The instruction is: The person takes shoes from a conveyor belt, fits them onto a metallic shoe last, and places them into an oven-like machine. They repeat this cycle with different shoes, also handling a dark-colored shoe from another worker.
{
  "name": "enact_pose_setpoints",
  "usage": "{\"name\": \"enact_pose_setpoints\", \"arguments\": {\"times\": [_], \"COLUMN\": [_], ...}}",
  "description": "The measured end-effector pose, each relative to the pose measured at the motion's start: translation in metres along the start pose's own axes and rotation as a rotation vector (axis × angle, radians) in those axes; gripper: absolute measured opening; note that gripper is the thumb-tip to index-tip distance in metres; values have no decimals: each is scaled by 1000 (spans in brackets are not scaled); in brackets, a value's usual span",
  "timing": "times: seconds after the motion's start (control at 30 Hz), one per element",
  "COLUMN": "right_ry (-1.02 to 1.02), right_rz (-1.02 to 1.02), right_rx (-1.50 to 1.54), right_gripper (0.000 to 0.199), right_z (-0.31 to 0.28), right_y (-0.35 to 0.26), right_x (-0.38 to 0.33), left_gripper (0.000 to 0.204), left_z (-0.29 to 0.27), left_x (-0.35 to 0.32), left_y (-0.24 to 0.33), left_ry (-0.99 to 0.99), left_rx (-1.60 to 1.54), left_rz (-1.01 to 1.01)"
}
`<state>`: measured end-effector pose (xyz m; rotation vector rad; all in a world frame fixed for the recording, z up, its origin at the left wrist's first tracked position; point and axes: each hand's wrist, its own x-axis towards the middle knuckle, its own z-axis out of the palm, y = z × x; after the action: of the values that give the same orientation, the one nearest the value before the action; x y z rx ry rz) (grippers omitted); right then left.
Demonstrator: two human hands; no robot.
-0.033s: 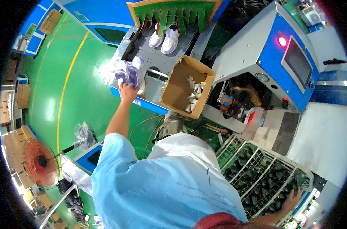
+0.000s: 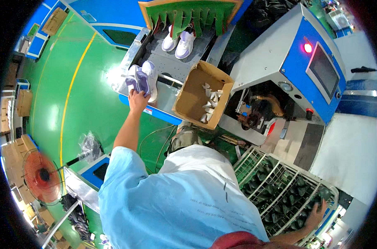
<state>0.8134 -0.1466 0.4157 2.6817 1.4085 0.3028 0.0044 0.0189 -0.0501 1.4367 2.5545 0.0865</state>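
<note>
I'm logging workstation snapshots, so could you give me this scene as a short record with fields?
Left hand: at the near white-and-purple shoes, exact grip unclear
Right hand: by dark pieces in the wire rack, grip unclear
Far shoes: two, white and purple, at a green fringed curtain
Cardboard box: open, small white pieces inside
Machine: blue and grey, red light lit, screen dark

Short slanting rows of small dark lettering [image 2: 209, 205] stand on the light blue shirt [image 2: 167, 199], toward five o'clock from the view's centre, turned upside down. Toward ten o'clock, the blue conveyor edge [image 2: 165, 117] carries what may be a label [image 2: 148, 111], too small to read.
</note>
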Motion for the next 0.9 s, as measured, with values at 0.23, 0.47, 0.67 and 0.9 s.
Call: {"name": "enact_pose_setpoints", "arguments": {"times": [0.23,0.47,0.67,0.9], "right_ry": [-299,-523,-717,-368], "right_rz": [-262,-785,-957,-1246], "right_rx": [453,317,131,352], "right_gripper": [46,49,51,42], "right_z": [15,89,109,108], "right_y": [-151,-232,-308,-350], "right_x": [42,80,60,59], "left_gripper": [36,37,29,48], "left_z": [-12,-53,-101,-50], "left_x": [-94,-333,-653,-657], "left_y": [-65,-166,-314,-340], "left_ry": [117,44,445,239], "left_rx": [-95,-140,182,192], "left_rz": [177,-232,-1002,-1676]}}
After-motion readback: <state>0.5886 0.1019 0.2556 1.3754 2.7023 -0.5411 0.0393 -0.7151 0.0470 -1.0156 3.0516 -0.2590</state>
